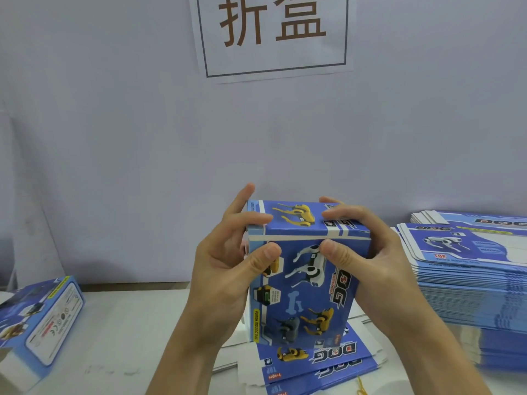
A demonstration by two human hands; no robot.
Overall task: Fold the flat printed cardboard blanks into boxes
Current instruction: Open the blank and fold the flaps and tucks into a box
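A blue printed cardboard box (305, 283) with robot-dog pictures stands upright in front of me, its top flap closed down. My left hand (225, 269) grips its left side, thumb on the front face and fingers curled over the top edge. My right hand (368, 252) grips the right side, thumb pressed on the front near the top seam and fingers over the top flap. A few flat blanks (319, 363) lie on the white table (128, 337) right under the box.
A tall stack of flat blue blanks (470, 280) fills the right side of the table. A folded box (40, 317) lies on its side at the left edge. A wall with a paper sign (273, 35) stands just behind the table.
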